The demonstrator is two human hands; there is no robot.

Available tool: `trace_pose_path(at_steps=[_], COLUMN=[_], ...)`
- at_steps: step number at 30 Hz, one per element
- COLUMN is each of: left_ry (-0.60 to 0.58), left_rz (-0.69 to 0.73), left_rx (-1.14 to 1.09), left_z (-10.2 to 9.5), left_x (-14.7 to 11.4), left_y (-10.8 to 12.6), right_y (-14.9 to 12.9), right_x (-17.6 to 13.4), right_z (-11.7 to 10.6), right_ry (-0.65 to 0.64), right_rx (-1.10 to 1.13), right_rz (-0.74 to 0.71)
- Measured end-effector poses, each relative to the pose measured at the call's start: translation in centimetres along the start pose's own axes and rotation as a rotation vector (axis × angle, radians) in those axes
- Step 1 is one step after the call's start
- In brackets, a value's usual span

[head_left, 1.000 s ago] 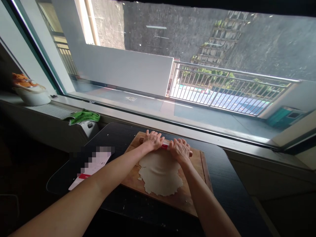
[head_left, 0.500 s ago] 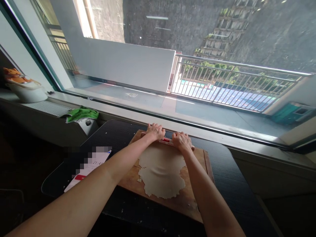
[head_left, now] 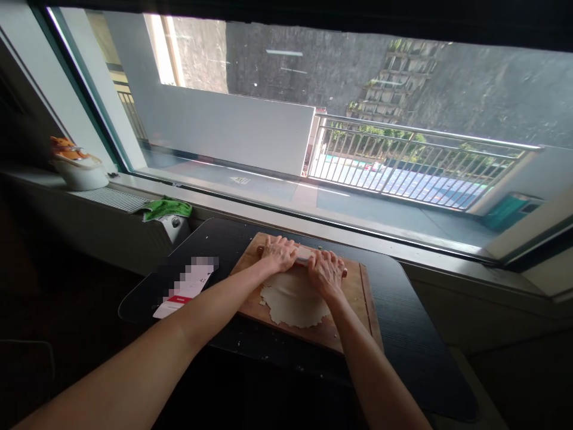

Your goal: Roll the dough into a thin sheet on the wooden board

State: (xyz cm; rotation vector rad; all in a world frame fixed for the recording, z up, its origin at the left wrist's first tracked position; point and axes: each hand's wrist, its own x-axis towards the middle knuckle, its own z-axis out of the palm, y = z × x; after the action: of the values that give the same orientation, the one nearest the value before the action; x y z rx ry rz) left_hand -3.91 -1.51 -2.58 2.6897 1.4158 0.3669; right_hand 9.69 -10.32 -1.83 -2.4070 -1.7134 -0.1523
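Note:
A thin, ragged-edged sheet of dough (head_left: pixel 298 301) lies on a wooden board (head_left: pixel 358 292). Across its far part rests a rolling pin (head_left: pixel 304 255), with its handle ends showing beyond both hands. My left hand (head_left: pixel 280 253) is closed over the pin's left part, fingers curled around the far side. On the right part, my right hand (head_left: pixel 327 270) grips it the same way. Between the two hands a pale stretch of the pin shows. The dough under the pin and hands is hidden, and a small torn bit sits at its left edge.
The board stands on a black table (head_left: pixel 403 316) below a large window. To the left lies a phone (head_left: pixel 190 292), partly pixelated. A green cloth (head_left: pixel 168 208) and a white pot (head_left: pixel 83 173) with an orange figure rest on the ledge by the window.
The rolling pin has come slightly toward me relative to the board, with both hands still on it. The board's far edge now shows beyond the pin. The camera view has shifted.

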Motion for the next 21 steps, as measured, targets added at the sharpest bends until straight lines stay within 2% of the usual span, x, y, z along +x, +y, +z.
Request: trace_pose_path(at_steps=[3, 6, 13, 21], left_ry=[0.021, 0.012, -0.027, -0.072], left_rz=[0.001, -0.022, -0.071, -0.069], left_rx=[0.006, 0.004, -0.024, -0.057], left_z=[0.0, 0.2, 1.2, 1.4], left_x=[-0.5, 0.3, 4.4, 8.5], left_y=[0.0, 0.0, -0.5, -1.3], right_y=[0.0, 0.0, 0.1, 0.6], right_x=[-0.5, 0.2, 4.2, 8.8], right_z=[0.3, 0.2, 0.2, 0.8], right_ry=[0.016, 0.009, -0.033, -0.148], right_rx=[0.015, 0.019, 0.002, 0.059], right_rz=[0.009, 0.010, 0.016, 0.070])
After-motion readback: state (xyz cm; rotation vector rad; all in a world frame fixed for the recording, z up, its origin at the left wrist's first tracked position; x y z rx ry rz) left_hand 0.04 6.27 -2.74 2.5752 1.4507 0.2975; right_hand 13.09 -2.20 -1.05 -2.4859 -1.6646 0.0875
